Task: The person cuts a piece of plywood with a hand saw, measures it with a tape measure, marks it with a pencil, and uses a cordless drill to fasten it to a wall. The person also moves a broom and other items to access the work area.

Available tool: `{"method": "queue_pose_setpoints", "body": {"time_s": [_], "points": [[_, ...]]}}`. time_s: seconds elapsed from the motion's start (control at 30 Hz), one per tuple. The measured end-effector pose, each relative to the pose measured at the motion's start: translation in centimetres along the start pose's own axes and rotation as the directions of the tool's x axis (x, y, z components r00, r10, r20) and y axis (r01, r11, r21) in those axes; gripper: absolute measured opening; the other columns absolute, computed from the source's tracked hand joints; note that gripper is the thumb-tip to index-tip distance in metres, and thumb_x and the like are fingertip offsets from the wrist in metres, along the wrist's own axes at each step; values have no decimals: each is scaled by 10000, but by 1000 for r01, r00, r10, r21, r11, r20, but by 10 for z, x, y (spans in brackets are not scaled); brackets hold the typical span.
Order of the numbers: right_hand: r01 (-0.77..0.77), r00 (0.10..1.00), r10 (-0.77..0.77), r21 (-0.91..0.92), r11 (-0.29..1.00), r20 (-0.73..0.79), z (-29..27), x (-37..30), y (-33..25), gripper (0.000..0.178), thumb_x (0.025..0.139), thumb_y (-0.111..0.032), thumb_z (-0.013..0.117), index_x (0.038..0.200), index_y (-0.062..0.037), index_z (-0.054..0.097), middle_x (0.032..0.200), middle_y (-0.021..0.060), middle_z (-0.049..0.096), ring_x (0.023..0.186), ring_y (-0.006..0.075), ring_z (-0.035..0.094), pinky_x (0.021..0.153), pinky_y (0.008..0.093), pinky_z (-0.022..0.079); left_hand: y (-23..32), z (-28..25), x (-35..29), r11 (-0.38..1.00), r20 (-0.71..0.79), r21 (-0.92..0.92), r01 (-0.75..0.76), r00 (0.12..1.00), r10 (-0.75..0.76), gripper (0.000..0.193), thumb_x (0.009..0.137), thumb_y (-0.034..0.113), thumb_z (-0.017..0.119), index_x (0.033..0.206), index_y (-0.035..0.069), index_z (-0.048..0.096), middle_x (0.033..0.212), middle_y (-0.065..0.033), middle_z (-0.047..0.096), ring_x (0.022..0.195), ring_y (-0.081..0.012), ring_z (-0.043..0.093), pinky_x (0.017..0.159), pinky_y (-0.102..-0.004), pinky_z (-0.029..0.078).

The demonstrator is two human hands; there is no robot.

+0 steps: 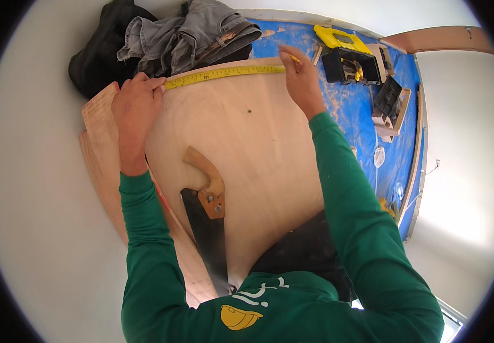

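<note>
Our left hand [137,108] pinches the yellow graduated tape blade [224,74] along the pale flat wooden board's [250,137] far edge; our right hand [303,82] pinches a slim orange pencil [295,59]. Measuring seems in hand; marking next likely needs steadiness.

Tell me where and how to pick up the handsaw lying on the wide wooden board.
Best by the curved wooden handle, likely coming from the right: the handsaw lies flat, the handle's outer curve faces right over bare board, and the dark blade runs from it toward the person's green shirt.
</note>
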State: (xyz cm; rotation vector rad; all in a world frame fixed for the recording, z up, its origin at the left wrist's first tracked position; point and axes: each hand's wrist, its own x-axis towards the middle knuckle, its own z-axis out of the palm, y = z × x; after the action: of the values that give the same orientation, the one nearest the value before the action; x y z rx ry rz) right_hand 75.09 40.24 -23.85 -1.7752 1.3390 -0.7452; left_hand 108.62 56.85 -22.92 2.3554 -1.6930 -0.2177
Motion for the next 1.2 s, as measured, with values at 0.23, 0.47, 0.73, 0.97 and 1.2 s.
{"method": "queue_pose_setpoints", "body": {"time_s": [0.23,0.47,0.73,0.97,1.2], "points": [[113,993,-116,-152,982,-10,20,-10,10,260,1098,-189,657,1292,-31,730,1217,213,713,1080,394,697,939,445,562,1,-2,-4,993,66,-81,89,994,-84,259,1009,286,690,1190,215,861,986,-26,714,981,-276,721,962,-404,522],[205,975,-194,-107,973,106,16,0,14,265,1046,-213,705,1209,-9,751,1090,174,765,1004,311,725,881,383,570,5,-2,-6,999,-45,27,17,999,-16,244,990,276,697,1163,264,869,1006,-1,721,985,-259,716,852,-423,578],[-221,924,148,173,960,353,19,44,16,172,998,-225,737,1034,-58,753,900,9,750,827,73,672,753,227,542,10,3,3,996,112,9,91,989,-91,303,1035,310,648,1282,298,823,1022,-34,713,1000,-270,720,1060,-450,494],[-53,927,2,128,990,374,21,61,35,200,983,-271,732,1007,-74,752,887,1,748,791,56,625,684,230,484,17,6,13,993,176,78,86,979,-99,325,1037,308,621,1293,340,818,1034,-24,723,1031,-255,723,908,-409,562],[-10,948,-21,96,995,318,22,66,42,254,902,-278,735,886,-27,764,825,40,727,792,121,663,755,291,536,23,14,23,991,214,55,125,968,-134,345,1024,327,627,1319,337,807,1024,-16,714,992,-257,722,952,-381,536]]}}
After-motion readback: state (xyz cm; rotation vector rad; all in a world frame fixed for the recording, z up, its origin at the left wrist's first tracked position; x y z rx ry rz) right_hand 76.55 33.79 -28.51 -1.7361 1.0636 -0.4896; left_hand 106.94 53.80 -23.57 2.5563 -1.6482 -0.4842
